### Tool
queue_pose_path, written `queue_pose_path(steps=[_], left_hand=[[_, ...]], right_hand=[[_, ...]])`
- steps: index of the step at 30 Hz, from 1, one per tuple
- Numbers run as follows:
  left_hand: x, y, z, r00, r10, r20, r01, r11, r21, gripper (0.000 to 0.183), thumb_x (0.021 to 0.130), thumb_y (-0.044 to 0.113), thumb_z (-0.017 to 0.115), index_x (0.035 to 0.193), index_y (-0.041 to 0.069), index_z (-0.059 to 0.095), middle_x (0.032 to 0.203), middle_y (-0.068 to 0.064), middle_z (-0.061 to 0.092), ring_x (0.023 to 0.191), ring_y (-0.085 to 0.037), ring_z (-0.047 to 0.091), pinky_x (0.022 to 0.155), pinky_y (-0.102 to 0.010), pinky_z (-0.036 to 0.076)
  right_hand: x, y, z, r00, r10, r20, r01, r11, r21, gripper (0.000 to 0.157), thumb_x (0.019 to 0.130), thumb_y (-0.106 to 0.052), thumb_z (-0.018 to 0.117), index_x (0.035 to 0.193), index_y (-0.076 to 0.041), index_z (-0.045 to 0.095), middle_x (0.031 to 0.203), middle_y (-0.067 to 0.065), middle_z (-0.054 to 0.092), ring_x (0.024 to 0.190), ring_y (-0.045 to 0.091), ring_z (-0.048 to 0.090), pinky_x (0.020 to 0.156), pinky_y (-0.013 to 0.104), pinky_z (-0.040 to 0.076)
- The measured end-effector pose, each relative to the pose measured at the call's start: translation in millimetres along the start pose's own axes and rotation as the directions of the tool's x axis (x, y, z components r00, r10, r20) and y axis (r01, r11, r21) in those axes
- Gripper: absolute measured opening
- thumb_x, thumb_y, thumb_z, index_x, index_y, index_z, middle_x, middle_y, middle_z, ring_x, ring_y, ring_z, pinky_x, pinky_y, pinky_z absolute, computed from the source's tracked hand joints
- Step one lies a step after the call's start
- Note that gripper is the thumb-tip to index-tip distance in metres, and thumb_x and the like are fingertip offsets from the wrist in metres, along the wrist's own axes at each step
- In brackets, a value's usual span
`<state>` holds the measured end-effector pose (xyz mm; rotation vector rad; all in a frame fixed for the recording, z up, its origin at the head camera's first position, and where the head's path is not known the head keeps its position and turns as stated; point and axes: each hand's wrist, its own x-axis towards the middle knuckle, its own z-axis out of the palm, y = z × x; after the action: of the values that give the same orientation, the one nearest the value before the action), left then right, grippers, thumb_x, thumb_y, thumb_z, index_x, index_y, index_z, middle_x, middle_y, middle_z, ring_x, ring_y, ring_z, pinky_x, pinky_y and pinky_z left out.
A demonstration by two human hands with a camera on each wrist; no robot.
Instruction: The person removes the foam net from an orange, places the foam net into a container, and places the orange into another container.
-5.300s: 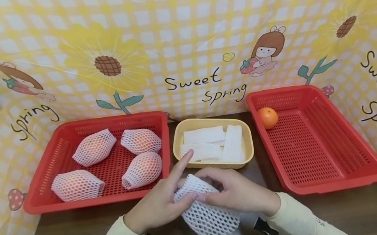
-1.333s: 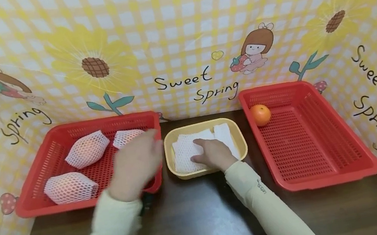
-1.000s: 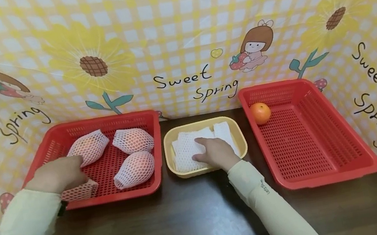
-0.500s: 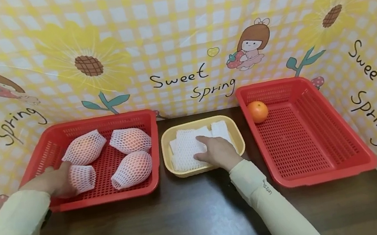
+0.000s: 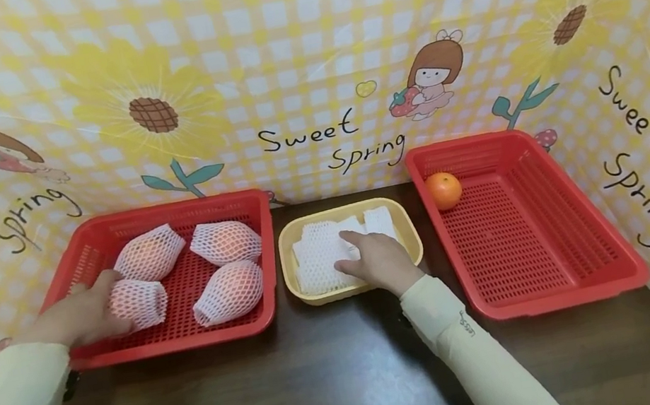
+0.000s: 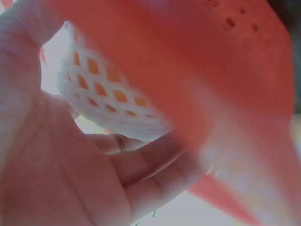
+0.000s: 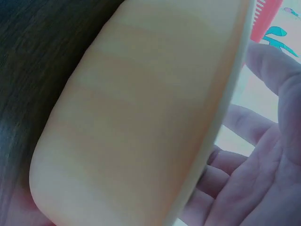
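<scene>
In the head view, my left hand (image 5: pixel 76 319) lies at the front left of the left red basket (image 5: pixel 189 338), thumb and fingers spread beside an orange fruit in a white foam net sleeve (image 5: pixel 138 304). The left wrist view shows that netted fruit (image 6: pixel 106 94) beyond the loosely bent fingers, a gap between it and the palm. My right hand (image 5: pixel 383 261) is over the yellow tray (image 5: pixel 323 297), fingers loosely bent and thumb apart from the index finger, next to the flat white foam nets (image 5: pixel 318 261). From the right wrist camera, the tray's side wall (image 7: pixel 131 108) hides part of the fingers.
Three more netted fruits, at the back left (image 5: pixel 149 253), back right (image 5: pixel 225 242) and front right (image 5: pixel 229 292), share the left basket. A bare orange (image 5: pixel 444 191) sits in the back left corner of the right red basket (image 5: pixel 567 301). A patterned cloth (image 5: pixel 298 42) backs the dark table (image 5: pixel 304 385).
Earlier, both hands held a foam net. My left hand then passed to the front left fruit and turned it; now its fingers are spread wider. My right hand went to the tray and stays there.
</scene>
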<state>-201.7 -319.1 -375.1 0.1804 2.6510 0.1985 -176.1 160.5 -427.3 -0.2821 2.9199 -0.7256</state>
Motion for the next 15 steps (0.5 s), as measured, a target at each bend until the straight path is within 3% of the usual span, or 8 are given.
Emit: queue_pose_path(steps=[5,8,11,15], left_hand=[[-15.8,12.9,-7.0,0.996,0.045,-0.077,-0.044,0.999,0.017,0.106,0.074,0.058,0.082,0.147,0.006,0.027,0.118,-0.044,0.037,0.090,-0.052,0.056,0.069,-0.072,0.045],[-24.8,22.2,-10.5,0.988,0.075,-0.132,-0.076,0.997,-0.005,0.105,0.075,0.054,0.083,0.151,0.011,0.024,0.114,-0.038,0.035,0.082,-0.044,0.058,0.065,-0.065,0.049],[-33.0,33.0,-13.3,0.973,0.106,-0.207,-0.111,0.994,-0.012,0.103,0.077,0.047,0.084,0.153,0.015,0.023,0.116,-0.035,0.034,0.087,-0.044,0.055,0.063,-0.059,0.050],[-43.5,47.3,-16.4,0.940,0.155,-0.303,-0.154,0.988,0.026,0.099,0.078,0.038,0.085,0.154,0.017,0.026,0.125,-0.036,0.032,0.101,-0.052,0.045,0.068,-0.065,0.048]], right_hand=[[-3.2,-1.8,-1.1,0.998,-0.030,-0.059,0.029,1.000,-0.012,0.057,0.096,-0.046,0.066,0.143,-0.014,0.059,0.125,0.016,0.067,0.114,0.034,0.061,0.095,0.048,0.048],[-6.7,-4.9,-3.8,0.994,-0.039,-0.105,0.037,0.999,-0.024,0.053,0.097,-0.044,0.064,0.141,-0.013,0.061,0.122,0.017,0.067,0.110,0.034,0.062,0.089,0.050,0.050],[-11.3,-9.1,-7.9,0.985,-0.049,-0.167,0.042,0.998,-0.042,0.048,0.098,-0.040,0.064,0.138,-0.013,0.063,0.115,0.018,0.066,0.100,0.034,0.063,0.079,0.050,0.052],[-18.0,-15.5,-13.3,0.968,-0.075,-0.239,0.064,0.996,-0.054,0.042,0.099,-0.035,0.064,0.134,-0.012,0.066,0.107,0.017,0.063,0.088,0.032,0.062,0.070,0.047,0.053]])
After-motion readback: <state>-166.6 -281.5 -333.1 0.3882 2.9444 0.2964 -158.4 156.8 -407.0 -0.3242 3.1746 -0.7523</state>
